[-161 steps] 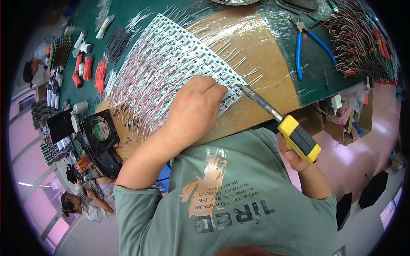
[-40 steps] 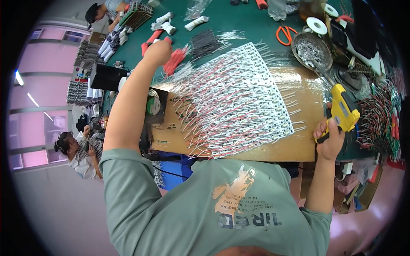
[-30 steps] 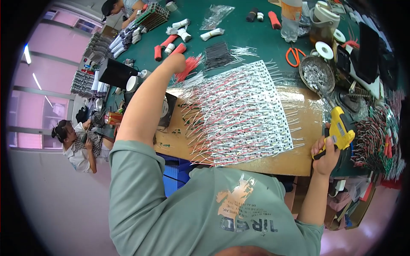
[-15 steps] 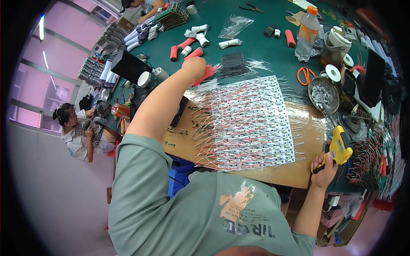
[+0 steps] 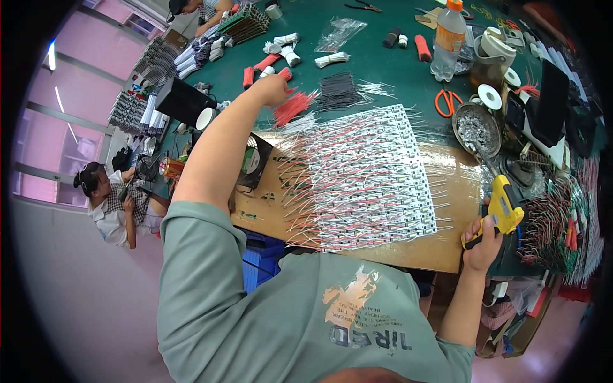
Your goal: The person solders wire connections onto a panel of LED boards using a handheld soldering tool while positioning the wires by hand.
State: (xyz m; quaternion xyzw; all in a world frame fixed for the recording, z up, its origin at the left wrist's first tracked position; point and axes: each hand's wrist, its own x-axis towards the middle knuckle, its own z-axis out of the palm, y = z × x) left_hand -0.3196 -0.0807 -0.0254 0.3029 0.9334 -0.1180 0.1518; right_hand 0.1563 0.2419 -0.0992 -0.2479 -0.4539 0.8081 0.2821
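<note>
A yellow soldering gun point(image 5: 506, 207) with a black grip is held in my right hand point(image 5: 483, 246), fingers wrapped around it; its nose points toward a round metal pan point(image 5: 476, 127) of silvery bits. At the far left of the work area, my left hand point(image 5: 274, 90) is at a pile of loose red wires point(image 5: 295, 108). Its fingers are mostly hidden, so any wire in them cannot be made out. Between the hands, a block of white circuit board strips point(image 5: 370, 182) lies on a brown board point(image 5: 447, 252), with red and white wires sticking out from its sides.
Black wires point(image 5: 338, 90) and white wires point(image 5: 375, 89) lie beyond the strips. Orange-handled scissors point(image 5: 448, 102), a plastic bottle point(image 5: 449, 45) and a solder spool point(image 5: 490, 97) stand near the pan. A black fan point(image 5: 255, 161) is beside my left arm. Another person point(image 5: 115, 201) sits at left.
The whole view has shifted slightly. My left hand has drawn a little away from the red wires, showing more of the pile. My right hand keeps its hold on the soldering gun.
</note>
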